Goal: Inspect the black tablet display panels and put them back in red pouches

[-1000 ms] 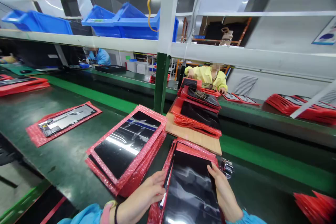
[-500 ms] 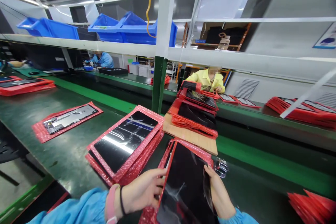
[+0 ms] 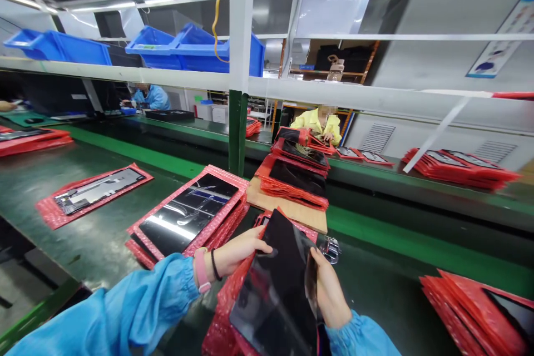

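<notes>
A black, glossy screen panel (image 3: 277,295) lies tilted in front of me, over a red bubble-wrap bag (image 3: 223,308). My left hand (image 3: 245,245) is closed on the panel's upper left edge, thumb on the dark face; its other fingers are mostly hidden. On the opposite side, my right hand (image 3: 329,289) grips the right edge, thumb near the upper corner. Clear film seems to lie on the panel's face. Just beyond my right hand sits a small shiny metal object (image 3: 330,249), its kind unclear. Left of my hands is a stack of bubble-wrapped screens (image 3: 189,214).
A single wrapped panel (image 3: 100,189) lies farther left. Red-bagged screens (image 3: 298,178) are piled on a wooden board (image 3: 287,208) ahead. More red bags (image 3: 471,311) lie at right. A white-and-green post (image 3: 237,133) rises before me; a person in yellow (image 3: 319,120) sits beyond.
My left thumb has come onto the panel's face from beside its left edge. Both hands and the panel sit slightly higher and more to the left, while the view has swung right.
</notes>
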Action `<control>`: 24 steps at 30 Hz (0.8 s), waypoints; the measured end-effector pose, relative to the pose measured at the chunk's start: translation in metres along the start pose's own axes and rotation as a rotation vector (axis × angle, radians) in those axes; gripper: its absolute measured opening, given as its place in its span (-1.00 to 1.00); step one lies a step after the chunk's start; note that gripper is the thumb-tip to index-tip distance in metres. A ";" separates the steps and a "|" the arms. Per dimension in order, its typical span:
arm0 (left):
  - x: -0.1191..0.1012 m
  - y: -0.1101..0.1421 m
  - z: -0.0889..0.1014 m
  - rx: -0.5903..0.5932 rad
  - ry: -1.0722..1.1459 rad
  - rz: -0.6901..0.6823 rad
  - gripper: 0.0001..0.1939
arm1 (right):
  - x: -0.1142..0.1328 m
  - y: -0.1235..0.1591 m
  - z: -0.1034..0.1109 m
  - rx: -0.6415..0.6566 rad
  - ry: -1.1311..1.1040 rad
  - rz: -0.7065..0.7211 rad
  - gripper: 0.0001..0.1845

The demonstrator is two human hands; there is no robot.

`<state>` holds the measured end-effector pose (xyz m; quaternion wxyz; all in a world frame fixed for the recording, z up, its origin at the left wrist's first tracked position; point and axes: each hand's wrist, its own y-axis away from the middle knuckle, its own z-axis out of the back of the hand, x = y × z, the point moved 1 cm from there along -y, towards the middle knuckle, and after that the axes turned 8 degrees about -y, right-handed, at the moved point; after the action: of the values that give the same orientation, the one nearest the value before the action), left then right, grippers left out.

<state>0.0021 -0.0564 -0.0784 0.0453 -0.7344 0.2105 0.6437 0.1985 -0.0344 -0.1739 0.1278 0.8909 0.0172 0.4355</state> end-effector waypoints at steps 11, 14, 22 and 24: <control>-0.068 -0.007 0.024 -0.038 -0.242 -0.350 -0.55 | 0.048 0.004 0.040 -0.066 0.453 0.537 -0.61; -0.097 -0.042 0.038 -0.055 -0.225 -0.327 -0.61 | 0.061 -0.011 0.069 -0.097 0.769 0.729 -0.64; -0.135 -0.155 0.029 -0.438 0.112 -0.383 -0.76 | 0.053 -0.026 0.086 0.051 1.454 0.944 -0.36; -0.123 -0.175 0.017 -0.549 0.240 -0.398 -0.69 | 0.051 -0.027 0.087 0.047 1.549 0.980 -0.36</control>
<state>0.0402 0.1396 0.0018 -0.0544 -0.8160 -0.1135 0.5641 0.2999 -0.0193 -0.1922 -0.1365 0.2601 -0.2729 0.9161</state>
